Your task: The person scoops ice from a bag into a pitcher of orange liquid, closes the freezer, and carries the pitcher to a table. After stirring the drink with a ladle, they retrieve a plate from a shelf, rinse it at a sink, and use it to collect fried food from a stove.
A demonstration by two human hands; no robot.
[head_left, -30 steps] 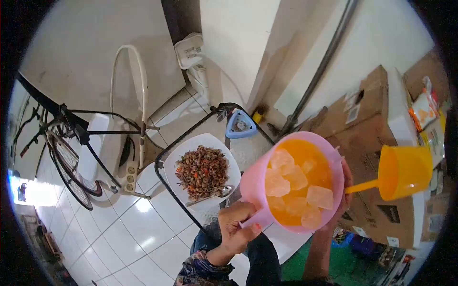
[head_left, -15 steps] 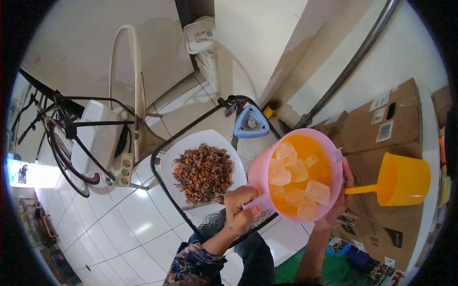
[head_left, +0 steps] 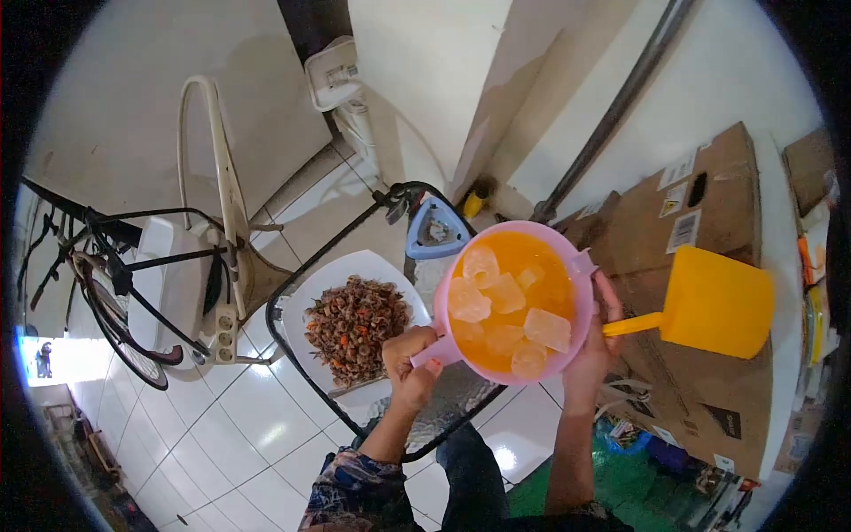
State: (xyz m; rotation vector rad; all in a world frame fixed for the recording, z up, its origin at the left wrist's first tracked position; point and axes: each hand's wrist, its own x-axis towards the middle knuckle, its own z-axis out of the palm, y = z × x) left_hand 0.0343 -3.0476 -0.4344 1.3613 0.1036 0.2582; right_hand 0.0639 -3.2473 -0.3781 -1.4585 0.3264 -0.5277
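Observation:
A pink pitcher (head_left: 442, 309) with orange liquid (head_left: 554, 266) and several big ice chunks (head_left: 547, 330) is held over the right side of the glass table. My left hand (head_left: 412, 365) is closed around its handle at the left. My right hand (head_left: 592, 355) supports the pitcher's right side, some fingers hidden behind it. That same hand also grips the handle of a yellow scoop (head_left: 716, 301), which sticks out to the right. Left of the pitcher, a white square plate (head_left: 306, 297) carries a heap of small brown snails (head_left: 356, 324) with orange-red bits.
A blue triangular ashtray (head_left: 438, 229) sits at the back of the black-rimmed glass table (head_left: 434, 417). Large cardboard boxes (head_left: 722, 208) stand to the right. At left are a bicycle (head_left: 115, 306) and a power strip (head_left: 225, 335). A metal pole (head_left: 612, 120) leans at the back.
The view has shifted, so the pitcher appears farther left. The scoop has turned: its opening faced me before, and now its outer side shows, tilted upward. Both hands keep their grip.

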